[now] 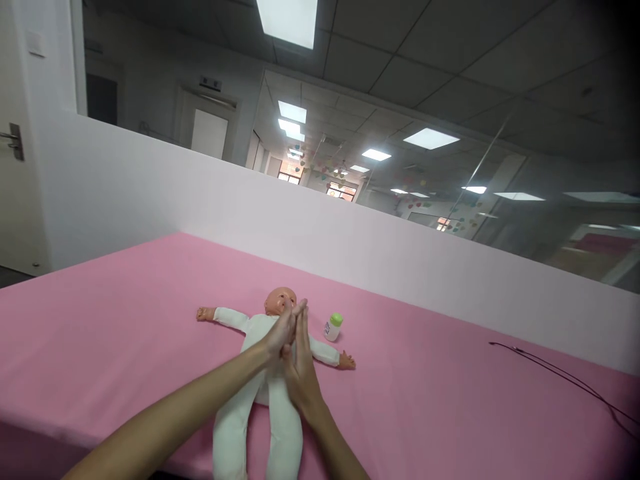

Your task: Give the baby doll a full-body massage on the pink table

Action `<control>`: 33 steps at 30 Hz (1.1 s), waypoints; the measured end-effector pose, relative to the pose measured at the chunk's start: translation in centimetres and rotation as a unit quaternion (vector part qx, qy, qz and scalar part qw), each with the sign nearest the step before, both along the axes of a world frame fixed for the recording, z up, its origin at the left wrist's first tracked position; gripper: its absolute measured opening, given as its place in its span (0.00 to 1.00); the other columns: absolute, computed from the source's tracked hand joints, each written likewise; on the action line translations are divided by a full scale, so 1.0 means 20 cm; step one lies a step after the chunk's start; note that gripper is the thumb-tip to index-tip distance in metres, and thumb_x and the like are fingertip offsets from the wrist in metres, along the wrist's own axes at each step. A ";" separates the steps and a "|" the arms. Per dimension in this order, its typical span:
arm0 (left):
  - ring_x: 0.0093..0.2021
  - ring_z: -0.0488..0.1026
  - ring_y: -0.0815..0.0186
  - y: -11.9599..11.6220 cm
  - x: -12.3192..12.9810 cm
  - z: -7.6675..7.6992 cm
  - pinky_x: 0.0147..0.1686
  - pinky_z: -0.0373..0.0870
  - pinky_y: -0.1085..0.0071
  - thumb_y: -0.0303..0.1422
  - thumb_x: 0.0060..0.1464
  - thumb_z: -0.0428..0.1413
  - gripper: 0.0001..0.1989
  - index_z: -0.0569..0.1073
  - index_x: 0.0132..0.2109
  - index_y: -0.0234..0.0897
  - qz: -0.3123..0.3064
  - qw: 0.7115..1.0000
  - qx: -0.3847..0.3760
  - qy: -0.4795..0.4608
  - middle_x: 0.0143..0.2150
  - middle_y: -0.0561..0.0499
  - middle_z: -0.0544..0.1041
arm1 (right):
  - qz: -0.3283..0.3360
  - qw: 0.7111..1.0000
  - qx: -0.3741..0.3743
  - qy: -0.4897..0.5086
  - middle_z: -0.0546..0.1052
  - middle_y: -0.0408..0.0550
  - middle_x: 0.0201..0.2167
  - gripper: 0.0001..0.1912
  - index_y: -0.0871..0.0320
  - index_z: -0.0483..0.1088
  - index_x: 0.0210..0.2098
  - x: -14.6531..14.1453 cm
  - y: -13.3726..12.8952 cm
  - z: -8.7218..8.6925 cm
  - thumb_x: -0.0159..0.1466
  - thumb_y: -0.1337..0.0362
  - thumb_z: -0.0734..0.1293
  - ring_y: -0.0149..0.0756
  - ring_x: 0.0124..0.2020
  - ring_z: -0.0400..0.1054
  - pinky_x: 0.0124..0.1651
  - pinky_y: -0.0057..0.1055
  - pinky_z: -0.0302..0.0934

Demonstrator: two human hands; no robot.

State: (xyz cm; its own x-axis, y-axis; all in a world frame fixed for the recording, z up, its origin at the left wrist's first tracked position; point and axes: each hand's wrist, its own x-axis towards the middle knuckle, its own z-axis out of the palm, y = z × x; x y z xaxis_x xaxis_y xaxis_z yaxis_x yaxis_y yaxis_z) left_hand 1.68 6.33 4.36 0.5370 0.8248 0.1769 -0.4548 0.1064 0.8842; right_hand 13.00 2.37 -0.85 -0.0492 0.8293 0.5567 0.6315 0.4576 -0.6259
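A baby doll (260, 327) with a white cloth body lies on its back on the pink-covered table, arms spread to both sides. Above its chest, my left hand (284, 331) and my right hand (303, 373) are pressed together, palm against palm, with fingers stretched out. No object shows between them. They hide part of the doll's face and chest. A small white bottle (332, 329) with a green cap stands beside the doll's head, to the right of my hands.
The pink table cover (425, 400) spreads out around the doll. A thin dark cable (560, 370) lies at the right. Behind the table is a white low wall (300, 227) with glass above it. A door (15, 153) is at the far left.
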 end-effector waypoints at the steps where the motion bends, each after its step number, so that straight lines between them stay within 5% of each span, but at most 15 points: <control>1: 0.77 0.46 0.56 0.02 -0.04 -0.02 0.74 0.44 0.59 0.61 0.66 0.34 0.43 0.58 0.75 0.38 0.041 0.998 0.026 0.039 0.78 0.46 0.50 | 0.010 1.000 -0.021 -0.020 0.42 0.45 0.78 0.37 0.49 0.36 0.77 0.00 -0.03 -0.02 0.75 0.45 0.52 0.47 0.78 0.37 0.75 0.52 0.47; 4: 0.77 0.47 0.54 0.05 -0.16 -0.15 0.75 0.38 0.58 0.58 0.67 0.42 0.39 0.61 0.73 0.36 0.130 0.964 0.130 0.194 0.76 0.42 0.55 | 0.003 0.995 -0.087 -0.055 0.49 0.45 0.77 0.36 0.50 0.48 0.76 0.04 -0.09 -0.12 0.73 0.45 0.57 0.50 0.78 0.36 0.76 0.59 0.40; 7: 0.77 0.45 0.52 0.03 -0.26 -0.34 0.75 0.37 0.56 0.53 0.66 0.48 0.39 0.60 0.73 0.32 0.147 0.901 0.224 0.340 0.77 0.40 0.52 | 0.024 0.989 -0.133 -0.060 0.51 0.47 0.76 0.34 0.51 0.54 0.74 0.09 -0.07 -0.20 0.73 0.45 0.57 0.50 0.77 0.39 0.76 0.59 0.41; 10: 0.78 0.43 0.52 0.03 -0.28 -0.44 0.74 0.37 0.52 0.50 0.67 0.46 0.38 0.59 0.73 0.28 0.161 0.844 0.295 0.419 0.77 0.39 0.49 | 0.058 0.986 -0.140 -0.072 0.52 0.49 0.76 0.34 0.54 0.54 0.74 0.08 0.02 -0.21 0.74 0.47 0.55 0.47 0.77 0.41 0.76 0.55 0.39; 13: 0.78 0.44 0.54 0.10 -0.23 -0.45 0.74 0.38 0.52 0.49 0.68 0.42 0.36 0.59 0.73 0.29 0.173 0.821 0.320 0.440 0.77 0.38 0.51 | 0.045 0.988 -0.122 -0.077 0.56 0.52 0.74 0.33 0.57 0.56 0.73 0.04 0.14 -0.17 0.73 0.49 0.56 0.47 0.76 0.47 0.76 0.53 0.41; 17: 0.78 0.42 0.51 0.22 -0.23 -0.47 0.74 0.39 0.52 0.51 0.67 0.43 0.40 0.55 0.74 0.25 0.205 0.827 0.264 0.452 0.77 0.33 0.48 | -0.071 0.990 -0.115 -0.031 0.60 0.58 0.72 0.36 0.61 0.60 0.71 0.03 0.22 -0.19 0.71 0.46 0.59 0.53 0.74 0.51 0.75 0.56 0.43; 20: 0.78 0.38 0.50 0.22 -0.31 -0.53 0.74 0.38 0.52 0.53 0.66 0.43 0.44 0.50 0.75 0.21 0.193 0.839 0.237 0.450 0.78 0.32 0.42 | -0.093 0.984 -0.150 -0.021 0.55 0.61 0.74 0.41 0.66 0.55 0.73 0.08 0.16 -0.25 0.71 0.43 0.58 0.53 0.76 0.47 0.75 0.55 0.42; 25: 0.77 0.43 0.47 0.04 -0.43 -0.54 0.74 0.43 0.57 0.53 0.60 0.55 0.43 0.60 0.73 0.30 0.161 0.886 0.203 0.385 0.77 0.37 0.50 | -0.060 0.980 -0.187 -0.028 0.53 0.57 0.75 0.42 0.61 0.54 0.74 0.13 -0.05 -0.28 0.70 0.41 0.61 0.53 0.76 0.45 0.75 0.55 0.45; 29: 0.78 0.39 0.50 -0.10 -0.35 -0.43 0.75 0.40 0.52 0.57 0.67 0.43 0.44 0.53 0.75 0.27 0.082 0.826 0.318 0.457 0.78 0.37 0.44 | 0.034 0.974 -0.200 -0.102 0.46 0.51 0.77 0.37 0.60 0.46 0.76 0.04 -0.13 -0.19 0.73 0.51 0.56 0.45 0.78 0.37 0.77 0.48 0.37; 33: 0.78 0.38 0.54 -0.04 -0.23 -0.36 0.75 0.37 0.54 0.54 0.70 0.35 0.42 0.50 0.76 0.26 0.092 0.791 0.349 0.495 0.78 0.37 0.43 | 0.039 0.971 -0.191 -0.135 0.44 0.50 0.78 0.35 0.63 0.45 0.76 -0.04 -0.03 -0.09 0.73 0.59 0.53 0.39 0.78 0.36 0.78 0.43 0.32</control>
